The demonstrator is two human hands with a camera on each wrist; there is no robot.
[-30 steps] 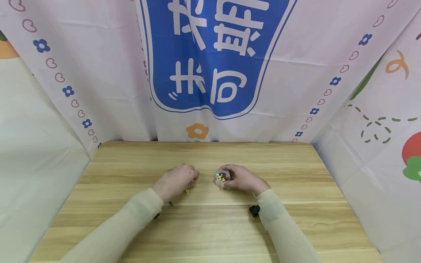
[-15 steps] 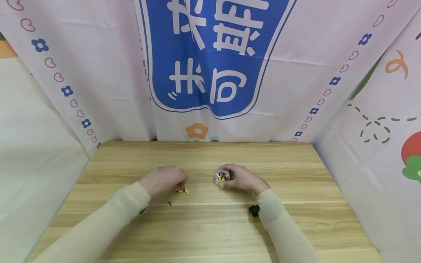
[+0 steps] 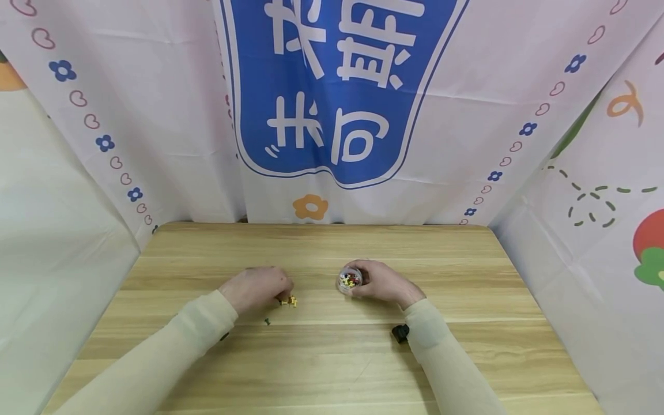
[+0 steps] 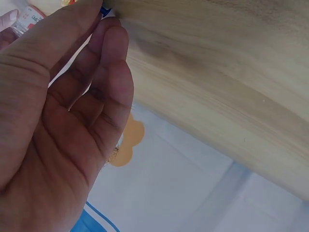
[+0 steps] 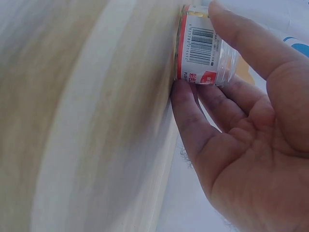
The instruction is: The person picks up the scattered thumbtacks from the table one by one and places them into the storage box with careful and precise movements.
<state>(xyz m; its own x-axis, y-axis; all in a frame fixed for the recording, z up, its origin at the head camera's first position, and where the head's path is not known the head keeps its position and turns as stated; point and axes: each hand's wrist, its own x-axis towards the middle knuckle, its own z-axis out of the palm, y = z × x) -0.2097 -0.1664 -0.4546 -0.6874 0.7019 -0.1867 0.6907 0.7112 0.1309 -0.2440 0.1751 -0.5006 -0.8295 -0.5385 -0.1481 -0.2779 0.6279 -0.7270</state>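
My right hand (image 3: 386, 281) holds a small clear jar (image 5: 200, 46) on the table, thumb on one side and fingers on the other. The jar is open at the top and contains push pins (image 3: 349, 280) of several colours; a white and red label with a barcode wraps its side. To the left, my left hand (image 3: 257, 286) is low over the table beside a small cluster of yellow push pins (image 3: 293, 301). In the left wrist view, a blue push pin (image 4: 105, 10) shows between the thumb and fingertips, partly hidden. A dark green push pin (image 3: 267, 321) lies nearer the front.
The wooden table (image 3: 321, 369) has cloth hangings (image 3: 207, 115) behind it and at both sides. A small black object (image 3: 400, 332) sits beside the right sleeve. Another dark object (image 3: 224, 336) shows partly from under the left sleeve.
My left hand has moved left, away from the jar, and down to the loose push pins, uncovering more yellow ones. My right hand and the jar have stayed in place.
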